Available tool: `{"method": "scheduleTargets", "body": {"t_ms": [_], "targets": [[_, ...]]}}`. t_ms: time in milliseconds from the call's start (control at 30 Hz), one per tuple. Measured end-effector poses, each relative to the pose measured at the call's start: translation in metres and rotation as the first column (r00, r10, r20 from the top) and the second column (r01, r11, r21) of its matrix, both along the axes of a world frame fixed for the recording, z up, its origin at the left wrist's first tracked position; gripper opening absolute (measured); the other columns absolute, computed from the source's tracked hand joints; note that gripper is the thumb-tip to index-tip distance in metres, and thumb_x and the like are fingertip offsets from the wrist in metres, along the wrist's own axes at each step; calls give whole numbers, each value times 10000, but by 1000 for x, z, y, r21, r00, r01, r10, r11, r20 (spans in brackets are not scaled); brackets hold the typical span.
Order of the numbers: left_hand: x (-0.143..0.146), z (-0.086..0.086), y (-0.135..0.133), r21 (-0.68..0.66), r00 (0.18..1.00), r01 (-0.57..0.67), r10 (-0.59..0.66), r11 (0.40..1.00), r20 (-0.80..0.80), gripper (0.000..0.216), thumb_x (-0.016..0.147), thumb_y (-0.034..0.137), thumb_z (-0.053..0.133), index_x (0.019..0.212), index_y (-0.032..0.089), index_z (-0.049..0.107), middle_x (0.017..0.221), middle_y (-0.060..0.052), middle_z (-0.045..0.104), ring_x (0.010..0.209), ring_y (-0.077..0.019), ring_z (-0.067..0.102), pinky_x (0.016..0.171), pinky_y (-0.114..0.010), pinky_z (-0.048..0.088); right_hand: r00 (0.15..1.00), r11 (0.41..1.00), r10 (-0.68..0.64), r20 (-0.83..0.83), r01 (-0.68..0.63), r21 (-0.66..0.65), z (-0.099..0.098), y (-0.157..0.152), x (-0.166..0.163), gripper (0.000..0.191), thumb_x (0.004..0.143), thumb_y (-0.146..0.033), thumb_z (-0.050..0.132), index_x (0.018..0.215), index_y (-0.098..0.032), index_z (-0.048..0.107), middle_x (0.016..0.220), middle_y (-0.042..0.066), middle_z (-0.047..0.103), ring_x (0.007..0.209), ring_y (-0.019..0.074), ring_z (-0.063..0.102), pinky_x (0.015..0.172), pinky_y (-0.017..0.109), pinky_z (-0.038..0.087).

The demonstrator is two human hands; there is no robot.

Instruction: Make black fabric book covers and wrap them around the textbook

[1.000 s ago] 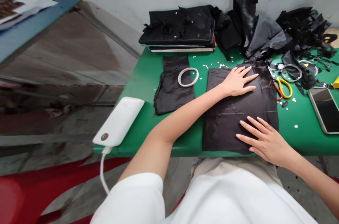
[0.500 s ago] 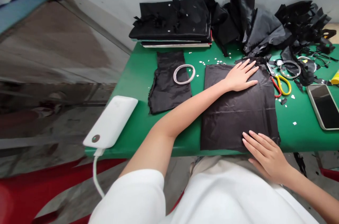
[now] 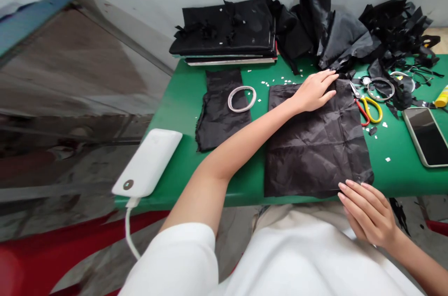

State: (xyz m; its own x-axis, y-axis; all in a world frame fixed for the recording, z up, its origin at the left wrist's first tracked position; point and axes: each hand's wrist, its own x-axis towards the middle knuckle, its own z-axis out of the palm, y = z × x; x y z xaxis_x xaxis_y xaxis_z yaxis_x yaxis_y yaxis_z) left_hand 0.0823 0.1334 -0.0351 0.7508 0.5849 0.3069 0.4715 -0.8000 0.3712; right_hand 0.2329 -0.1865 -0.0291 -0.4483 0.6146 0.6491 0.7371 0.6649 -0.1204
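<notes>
A wrinkled piece of thin black fabric (image 3: 315, 151) lies spread over the front of the green table. My left hand (image 3: 315, 90) rests on its far edge, fingers stretched forward and thumb apart. At the near right corner is my right hand (image 3: 369, 214), its fingers extended side by side, fingertips at the cloth's edge and thumb mostly hidden. Scissors with red and yellow handles (image 3: 371, 110) lie just right of the fabric, their blades pointing to the far left. Left of it, a pale ring (image 3: 242, 99) sits on a smaller black cloth (image 3: 222, 123).
Folded black fabric (image 3: 227, 30) is stacked at the back, beside crumpled black cloth (image 3: 343, 39) and scraps (image 3: 399, 30). A phone (image 3: 429, 137) lies right, a white power bank (image 3: 149, 163) with a cable left. White bits dot the green table (image 3: 164, 104).
My right hand has shifted right and toward my body, to the fabric's near corner. My left fingers have drawn closer together at the far edge. The fabric shows more creases.
</notes>
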Motion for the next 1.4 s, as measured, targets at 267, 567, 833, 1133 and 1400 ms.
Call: {"method": "scheduleTargets", "body": {"t_ms": [267, 567, 833, 1133, 1400], "targets": [[-5, 21, -3, 9, 982, -131, 128, 991, 136, 315, 962, 161, 429, 1186, 127, 648, 1247, -132, 685, 1208, -265, 622, 1081, -424, 459, 1000, 998, -25, -16, 25, 54, 0, 1, -2, 261, 858, -19, 614, 1068, -128, 725, 1022, 87, 802, 1133, 191, 714, 1067, 334, 518], [-41, 41, 40, -301, 846, -279, 381, 912, 373, 296, 915, 91, 392, 1035, 169, 652, 974, -55, 750, 858, -159, 708, 832, -308, 566, 998, 996, -49, -25, 51, 80, 3, 1, -6, 267, 870, -43, 593, 1071, -151, 733, 1016, 74, 803, 1119, 182, 713, 1057, 323, 514], [-36, 21, 23, -288, 970, -179, 217, 941, 107, 232, 882, 193, 573, 1041, 136, 732, 1010, -79, 767, 884, -178, 692, 846, -303, 524, 997, 998, -70, 36, 70, -1, -3, 6, -7, 399, 851, -46, 621, 1231, -143, 699, 1110, 68, 789, 1102, 201, 721, 1071, 345, 498], [-28, 17, 29, -221, 993, -115, 120, 968, 6, 272, 953, 294, 528, 862, 139, 731, 809, -51, 721, 784, -161, 626, 797, -280, 459, 995, 997, -68, 66, 71, -43, -10, 6, -4, 387, 865, -38, 615, 1232, -139, 691, 1157, 69, 776, 1135, 215, 708, 1048, 363, 513], [-28, 2, 35, -232, 990, -111, 127, 966, 54, 166, 877, 237, 602, 897, 153, 744, 876, -55, 755, 808, -163, 651, 816, -289, 489, 999, 997, -20, 49, 23, -69, -17, 9, -5, 412, 850, -24, 614, 1240, -131, 690, 1150, 81, 778, 1140, 218, 705, 1007, 367, 550]]}}
